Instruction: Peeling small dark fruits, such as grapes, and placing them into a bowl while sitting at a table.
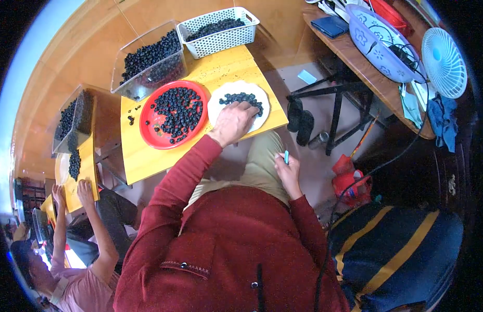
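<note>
With twelve o'clock at the top of the view, the small, round, blue-black berries lie on a round white plate with a scalloped rim. Their loose cluster is longer than it is wide, its long axis running from between nine and ten o'clock to between three and four. The plate sits at the three o'clock side of a yellow wooden worktop.

The left hand crosses the plate's six o'clock edge, fingers bent, close together and aimed toward two o'clock, touching the berries; whether they pinch one cannot be told, as the tips are partly hidden. At five o'clock from the plate, the right hand is closed around a slim light-blue stick-shaped object, whose visible end points to twelve o'clock, its long axis nearly upright in the view.

A round red plate heaped with similar berries stands just beside the white one, at nine o'clock; a clear plastic bin stands at ten, and a white perforated plastic basket near twelve, both holding more.
</note>
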